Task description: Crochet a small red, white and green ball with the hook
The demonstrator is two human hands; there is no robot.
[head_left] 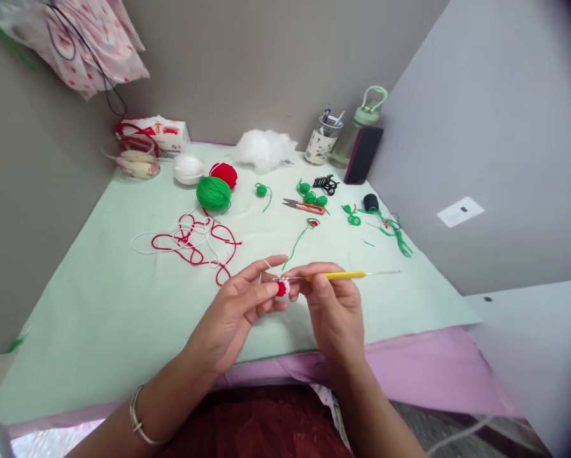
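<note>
My left hand (pixel 240 305) pinches a small red and white crochet piece (pixel 282 289) between thumb and fingers, with white yarn running over its raised index finger. In my right hand (pixel 335 305) is a crochet hook with a yellow handle (pixel 345 275); its thin metal tip meets the top edge of the piece. The hook's other metal end points right. Red yarn (pixel 194 257) and white yarn (pixel 144 251) lie in loose loops left of my hands. Just beyond my hands sits a small red, white and green crocheted bit (pixel 312 222) with a green tail.
Balls of green (pixel 213 193), red (pixel 225 175) and white yarn (pixel 188 170) stand at the back left. Orange thread snips (pixel 309 207) lie near small green balls (pixel 321 200). White stuffing (pixel 265 151), a pen cup (pixel 322 143), a bottle (pixel 347 143) and a phone (pixel 364 156) line the back.
</note>
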